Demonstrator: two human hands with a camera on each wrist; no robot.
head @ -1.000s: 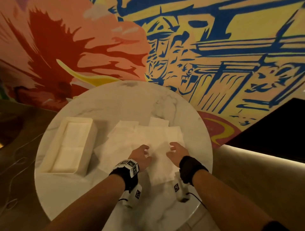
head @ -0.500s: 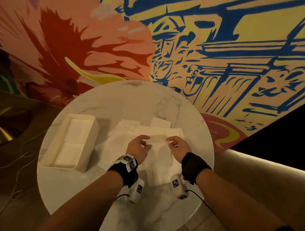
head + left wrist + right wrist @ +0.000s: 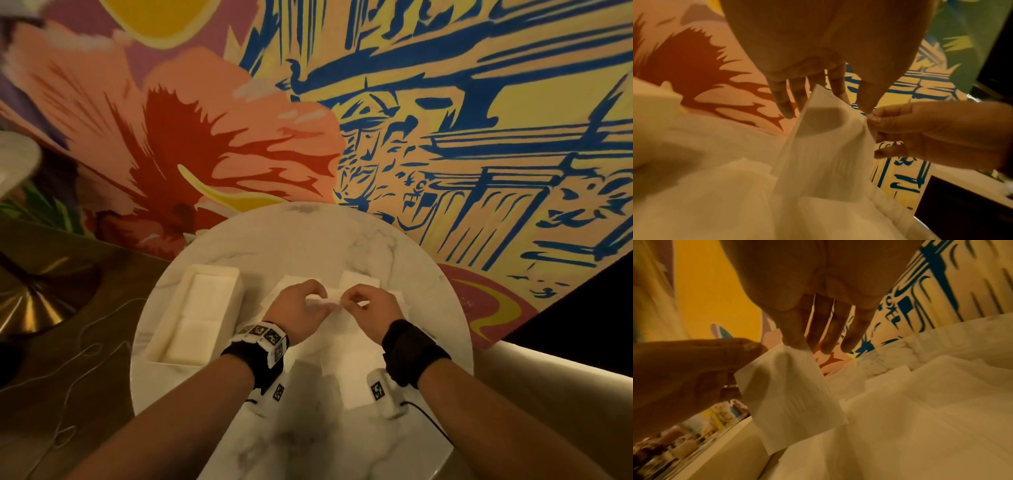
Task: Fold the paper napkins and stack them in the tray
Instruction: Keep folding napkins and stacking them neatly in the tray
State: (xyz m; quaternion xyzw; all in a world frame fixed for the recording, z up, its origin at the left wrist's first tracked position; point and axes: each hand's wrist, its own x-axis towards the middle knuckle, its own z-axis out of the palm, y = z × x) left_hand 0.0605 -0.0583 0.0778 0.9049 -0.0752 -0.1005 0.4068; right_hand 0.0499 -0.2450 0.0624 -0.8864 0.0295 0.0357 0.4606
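Observation:
A white napkin point(image 3: 334, 301) hangs lifted between my two hands above the spread of loose napkins point(image 3: 356, 363) on the round marble table point(image 3: 308, 240). My left hand point(image 3: 322, 303) pinches its top edge from the left, and my right hand point(image 3: 346, 299) pinches it from the right, almost touching. In the left wrist view the napkin point(image 3: 828, 146) droops from my left hand point(image 3: 840, 97), with the right hand point(image 3: 931, 133) beside it. In the right wrist view my right hand point(image 3: 797, 344) holds the napkin point(image 3: 793, 394). The white tray point(image 3: 161, 342) at the left holds folded napkins point(image 3: 205, 308).
A painted mural wall point(image 3: 445, 137) rises just behind the table. A dark panel point(image 3: 582, 301) and a lit ledge point(image 3: 548, 377) lie to the right. Thin cables point(image 3: 85, 349) trail over the brown surface left of the table, near a brass base point(image 3: 30, 305).
Both hands moved forward from the near edge of the napkins, pinched one napkin and raised it, coming close together. The head view tilted up.

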